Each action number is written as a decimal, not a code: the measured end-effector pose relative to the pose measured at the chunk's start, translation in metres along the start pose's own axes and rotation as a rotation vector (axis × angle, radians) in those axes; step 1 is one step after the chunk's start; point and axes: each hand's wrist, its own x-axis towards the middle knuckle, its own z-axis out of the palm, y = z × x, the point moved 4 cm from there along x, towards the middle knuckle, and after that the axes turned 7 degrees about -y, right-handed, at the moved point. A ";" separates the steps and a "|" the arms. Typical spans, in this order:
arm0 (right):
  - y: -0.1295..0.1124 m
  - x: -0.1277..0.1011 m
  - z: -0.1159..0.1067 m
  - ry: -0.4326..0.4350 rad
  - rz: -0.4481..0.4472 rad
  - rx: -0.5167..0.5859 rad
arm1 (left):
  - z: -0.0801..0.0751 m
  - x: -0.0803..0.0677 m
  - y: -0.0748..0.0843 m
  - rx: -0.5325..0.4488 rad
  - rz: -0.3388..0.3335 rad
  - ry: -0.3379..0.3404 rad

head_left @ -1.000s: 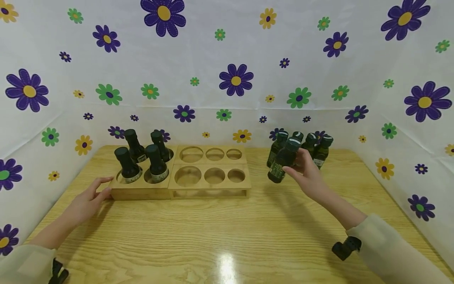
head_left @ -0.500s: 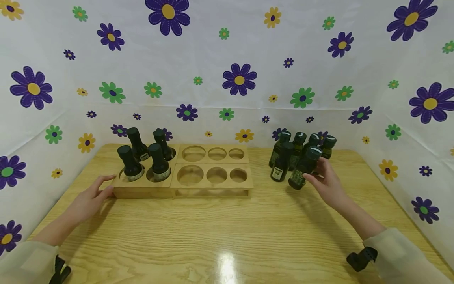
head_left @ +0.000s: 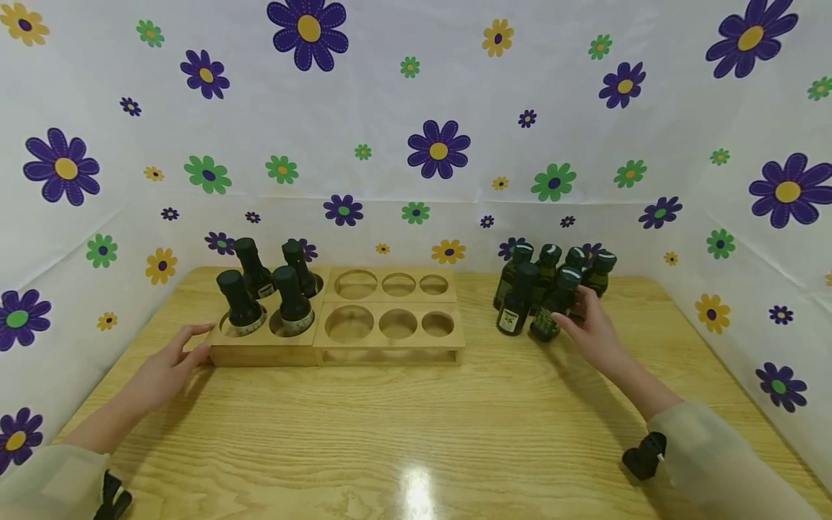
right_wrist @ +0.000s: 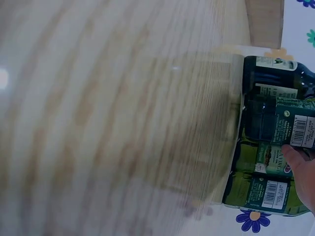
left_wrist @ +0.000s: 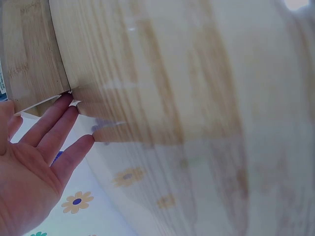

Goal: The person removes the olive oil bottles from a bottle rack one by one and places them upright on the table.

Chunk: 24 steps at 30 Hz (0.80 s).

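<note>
Left of frame: the left hand (head_left: 162, 372) is touching the left end of a wooden box (head_left: 263, 355), grip spread. Four dark bottles (head_left: 294, 307) are standing inside it. Centre: a wooden stand (head_left: 390, 301) is adjoining. Right of centre: five other bottles (head_left: 512, 318) are standing on the desk (head_left: 390, 426); beside them, the right hand (head_left: 594, 331) is pinching a green bottle (head_left: 552, 308).

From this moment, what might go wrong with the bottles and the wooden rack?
The right hand holds a bottle very close to a neighbouring bottle, so it may knock that one over.
The left hand touches the wooden rack; a push might shift it and rattle the racked bottles, whose holes leave gaps around them.
</note>
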 end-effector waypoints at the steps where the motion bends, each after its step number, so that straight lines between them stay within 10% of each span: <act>1: 0.001 0.002 0.000 -0.003 0.009 -0.003 | 0.000 0.000 0.000 -0.001 -0.001 -0.001; 24: 0.008 0.015 0.007 0.016 0.107 -0.041 | 0.000 0.000 0.000 -0.008 -0.003 0.002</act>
